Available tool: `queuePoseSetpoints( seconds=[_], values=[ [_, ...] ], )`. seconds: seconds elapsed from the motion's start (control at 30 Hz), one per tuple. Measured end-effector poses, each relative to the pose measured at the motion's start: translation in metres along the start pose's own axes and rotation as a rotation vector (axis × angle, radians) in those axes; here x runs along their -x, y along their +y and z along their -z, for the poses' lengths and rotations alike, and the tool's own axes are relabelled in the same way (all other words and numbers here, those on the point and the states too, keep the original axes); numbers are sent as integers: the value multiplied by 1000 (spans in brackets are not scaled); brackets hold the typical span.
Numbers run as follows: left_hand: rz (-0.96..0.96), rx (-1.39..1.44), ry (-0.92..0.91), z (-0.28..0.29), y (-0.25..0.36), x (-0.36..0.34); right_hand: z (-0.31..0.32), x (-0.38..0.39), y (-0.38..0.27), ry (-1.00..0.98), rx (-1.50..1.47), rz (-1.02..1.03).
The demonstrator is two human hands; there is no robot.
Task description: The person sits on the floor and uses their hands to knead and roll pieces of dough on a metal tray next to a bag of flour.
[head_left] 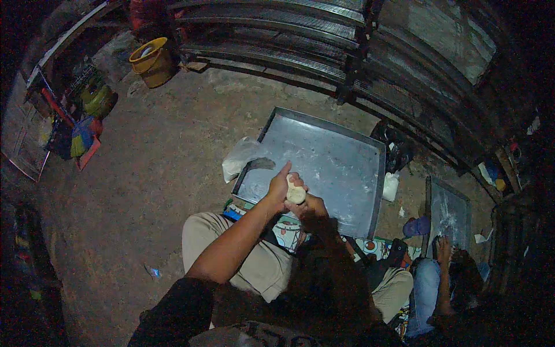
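In the centre of the head view I hold a pale lump of dough above the near edge of a large metal tray with white dusting. My left hand is closed round the dough's left side, thumb pointing up. My right hand grips it from the right and below, partly in shadow. A white plastic bag lies at the tray's left edge. A patterned mat shows below the tray, beside my beige-trousered legs.
A co-worker's hand rests at a second tray on the right, near purple sandals. Metal racks line the back. A yellow bucket stands back left. Brooms and other items lie against the left side.
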State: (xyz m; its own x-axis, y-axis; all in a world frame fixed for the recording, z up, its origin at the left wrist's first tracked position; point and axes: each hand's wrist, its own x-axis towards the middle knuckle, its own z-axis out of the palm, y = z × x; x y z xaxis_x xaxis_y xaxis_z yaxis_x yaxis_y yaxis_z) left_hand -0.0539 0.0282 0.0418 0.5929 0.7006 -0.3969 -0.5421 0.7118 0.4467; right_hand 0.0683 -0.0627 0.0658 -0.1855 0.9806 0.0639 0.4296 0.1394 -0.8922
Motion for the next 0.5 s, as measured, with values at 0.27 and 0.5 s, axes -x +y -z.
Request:
queuePoseSetpoints(
  seconds=[0.27,0.5],
  values=[
    [-91,-505,-228,8,-26,-15,15,8,7,135,-533,-159],
    [-204,-847,-504,-25,-17,14,31,10,18,184,-350,-105]
  ],
)
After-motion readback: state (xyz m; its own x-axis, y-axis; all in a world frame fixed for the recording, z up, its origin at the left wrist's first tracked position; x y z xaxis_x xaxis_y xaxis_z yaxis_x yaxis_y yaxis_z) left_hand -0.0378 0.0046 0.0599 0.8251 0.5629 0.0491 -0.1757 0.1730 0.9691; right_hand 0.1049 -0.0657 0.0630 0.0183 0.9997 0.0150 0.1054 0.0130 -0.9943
